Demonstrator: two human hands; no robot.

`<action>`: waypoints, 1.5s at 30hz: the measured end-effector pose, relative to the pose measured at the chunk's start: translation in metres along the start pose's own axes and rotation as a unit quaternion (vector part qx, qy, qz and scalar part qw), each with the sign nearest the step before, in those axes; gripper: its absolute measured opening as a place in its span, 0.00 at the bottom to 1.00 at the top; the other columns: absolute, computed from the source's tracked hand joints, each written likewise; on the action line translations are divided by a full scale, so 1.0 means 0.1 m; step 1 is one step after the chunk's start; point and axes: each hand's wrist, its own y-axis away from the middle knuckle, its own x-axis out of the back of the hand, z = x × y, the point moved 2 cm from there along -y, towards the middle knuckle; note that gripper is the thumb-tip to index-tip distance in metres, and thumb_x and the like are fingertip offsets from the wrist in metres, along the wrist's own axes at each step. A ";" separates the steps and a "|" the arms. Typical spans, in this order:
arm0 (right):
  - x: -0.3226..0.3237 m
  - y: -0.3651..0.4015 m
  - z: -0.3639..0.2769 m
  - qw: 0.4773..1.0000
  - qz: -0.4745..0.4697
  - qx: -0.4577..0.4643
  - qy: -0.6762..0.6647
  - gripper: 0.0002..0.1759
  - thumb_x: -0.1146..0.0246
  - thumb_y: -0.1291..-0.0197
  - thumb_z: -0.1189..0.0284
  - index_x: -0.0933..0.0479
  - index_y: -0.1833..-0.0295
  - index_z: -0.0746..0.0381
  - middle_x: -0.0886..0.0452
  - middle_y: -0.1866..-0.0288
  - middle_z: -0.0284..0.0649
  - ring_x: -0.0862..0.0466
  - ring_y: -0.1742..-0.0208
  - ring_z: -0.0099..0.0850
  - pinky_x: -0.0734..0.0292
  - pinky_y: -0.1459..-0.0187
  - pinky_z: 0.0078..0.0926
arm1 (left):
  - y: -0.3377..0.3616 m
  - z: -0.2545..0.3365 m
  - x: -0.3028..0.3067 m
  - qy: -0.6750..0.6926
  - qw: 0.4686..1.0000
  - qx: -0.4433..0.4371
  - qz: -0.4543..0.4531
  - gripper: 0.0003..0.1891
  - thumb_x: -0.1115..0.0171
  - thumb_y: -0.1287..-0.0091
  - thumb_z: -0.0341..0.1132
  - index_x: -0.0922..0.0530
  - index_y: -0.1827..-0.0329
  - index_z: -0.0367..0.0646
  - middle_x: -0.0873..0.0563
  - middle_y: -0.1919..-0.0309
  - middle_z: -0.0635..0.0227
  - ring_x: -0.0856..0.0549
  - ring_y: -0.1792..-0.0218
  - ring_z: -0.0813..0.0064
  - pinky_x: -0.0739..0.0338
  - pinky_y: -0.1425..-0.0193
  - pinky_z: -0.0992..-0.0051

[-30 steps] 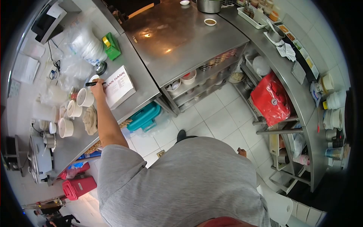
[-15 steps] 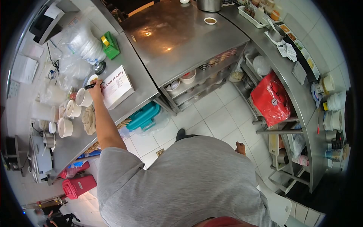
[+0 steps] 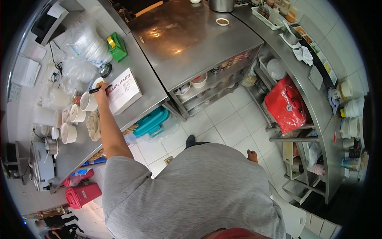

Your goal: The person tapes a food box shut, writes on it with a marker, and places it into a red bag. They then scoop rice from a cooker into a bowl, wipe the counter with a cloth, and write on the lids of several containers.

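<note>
Stainless-steel counters (image 3: 194, 44) are lining a kitchen with a white tiled floor (image 3: 205, 131), and light is reflecting off the metal in front of the person. On the left counter, a white box (image 3: 124, 91) with "MANN HANN" printed in dark red is lying near the front edge. The left hand (image 3: 102, 92) is reaching to the box's left side and is pinching 1 black pen (image 3: 94, 90) between its fingers; the pen's far end is pointing over the box, but whether it is touching the surface is too small to tell.

Just beside this hand, 3 white tubs (image 3: 88, 102) are standing in a slanting row, and a beige cloth (image 3: 93, 126) is lying crumpled next to them. A small white bowl (image 3: 97, 82) is sitting partly behind the hand. Past the box, a green object (image 3: 117, 47) with a yellow part is resting near clear plastic bags (image 3: 86, 46).

The right hand (image 3: 252, 155) is hanging beside the grey shirt (image 3: 191, 191), well apart from the counters; its fingers are looking loosely curled, but how far they are closing cannot be told. Below the left counter, a teal container (image 3: 152, 121) is sitting. At the lower left, 2 people (image 3: 59, 221) in dark clothes are showing in the distance.
</note>
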 end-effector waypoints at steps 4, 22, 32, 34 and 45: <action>-0.02 0.00 0.01 1.000 -0.004 0.001 0.002 0.23 0.44 0.40 0.58 0.27 0.53 0.70 0.22 0.73 0.43 0.21 0.81 0.30 0.27 0.83 0.24 | 0.07 0.03 -0.11 0.007 0.999 -0.011 0.040 0.07 0.36 0.47 0.24 0.26 0.75 0.44 0.28 0.84 0.77 0.33 0.87 0.85 0.40 0.82 0.85; 0.02 0.03 0.07 1.000 0.017 -0.014 -0.021 0.24 0.46 0.39 0.56 0.26 0.54 0.68 0.21 0.71 0.43 0.22 0.81 0.31 0.27 0.82 0.25 | 0.00 0.07 -0.16 0.127 0.991 -0.005 0.043 0.11 0.33 0.46 0.27 0.30 0.73 0.45 0.27 0.83 0.72 0.30 0.87 0.82 0.36 0.85 0.82; 0.01 0.09 0.05 1.000 0.012 -0.024 -0.005 0.25 0.49 0.36 0.54 0.26 0.56 0.67 0.20 0.66 0.42 0.22 0.81 0.31 0.28 0.82 0.24 | 0.03 0.02 -0.16 0.046 0.998 -0.014 0.039 0.05 0.39 0.48 0.24 0.27 0.74 0.42 0.27 0.84 0.72 0.31 0.87 0.82 0.36 0.83 0.82; 0.00 0.08 0.06 1.000 0.012 -0.023 -0.003 0.25 0.49 0.36 0.53 0.26 0.56 0.68 0.20 0.66 0.42 0.22 0.81 0.31 0.28 0.82 0.24 | 0.05 0.04 -0.18 0.001 0.999 -0.017 0.027 0.03 0.39 0.48 0.26 0.25 0.73 0.41 0.27 0.85 0.73 0.31 0.87 0.83 0.36 0.82 0.82; -0.05 0.10 0.04 1.000 0.001 -0.016 -0.003 0.25 0.49 0.37 0.53 0.25 0.55 0.67 0.20 0.67 0.42 0.22 0.80 0.31 0.27 0.81 0.26 | 0.10 0.07 -0.26 -0.011 0.998 -0.023 0.059 0.04 0.39 0.49 0.25 0.26 0.75 0.42 0.27 0.84 0.74 0.32 0.86 0.84 0.36 0.81 0.83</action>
